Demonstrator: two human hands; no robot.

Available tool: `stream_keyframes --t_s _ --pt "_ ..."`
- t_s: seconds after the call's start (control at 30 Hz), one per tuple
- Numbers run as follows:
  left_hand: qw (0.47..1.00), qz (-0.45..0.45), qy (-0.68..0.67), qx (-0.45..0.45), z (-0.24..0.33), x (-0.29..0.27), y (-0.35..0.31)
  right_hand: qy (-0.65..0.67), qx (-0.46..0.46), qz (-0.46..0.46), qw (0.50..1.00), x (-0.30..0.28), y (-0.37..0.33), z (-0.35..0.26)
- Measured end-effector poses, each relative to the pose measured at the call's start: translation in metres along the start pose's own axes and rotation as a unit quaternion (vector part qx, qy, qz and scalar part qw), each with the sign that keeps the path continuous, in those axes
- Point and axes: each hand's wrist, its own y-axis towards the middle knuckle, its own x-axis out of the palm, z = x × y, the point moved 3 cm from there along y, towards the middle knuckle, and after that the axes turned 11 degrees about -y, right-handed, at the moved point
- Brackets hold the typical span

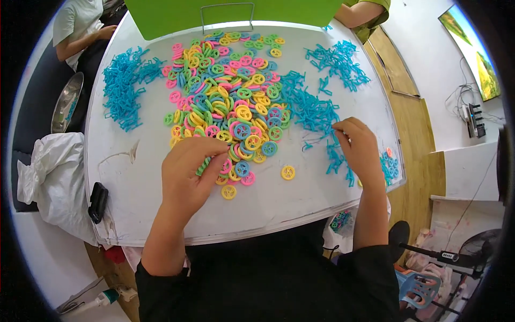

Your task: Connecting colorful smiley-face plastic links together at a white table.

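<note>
My left hand [189, 170] is closed in a pinch at the near left edge of a large heap of plastic toy wheels [225, 96] in pink, yellow, green and blue. A green wheel [202, 167] shows between its thumb and fingers. Across from it, my right hand [358, 147] has its thumb and fingers drawn together beside a pile of small blue forked plastic pieces [311, 110]. Whatever is at those fingertips is too small to make out. One yellow wheel [288, 172] lies apart on the white table between my hands.
More blue pieces lie in piles at left [122, 88] and far right [343, 64]. A green board [230, 13] with a wire handle stands at the table's far edge. A black phone-like object [98, 202] rests at the left edge. Two other people sit at the far corners.
</note>
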Motion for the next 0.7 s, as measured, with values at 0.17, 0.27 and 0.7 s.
stream_keyframes --t_s 0.17,0.27,0.7 --pt "0.999 -0.044 0.004 0.012 0.008 0.006 0.0 -0.055 -0.091 -0.007 0.994 0.018 -0.011 -0.033" --pt "0.999 -0.048 -0.014 0.009 0.007 0.009 0.001 -0.072 -0.156 -0.003 0.985 0.029 -0.017 -0.041" --pt "0.997 -0.071 -0.014 0.012 0.014 0.015 -0.002 -0.042 -0.115 0.029 0.992 0.008 -0.114 -0.04"
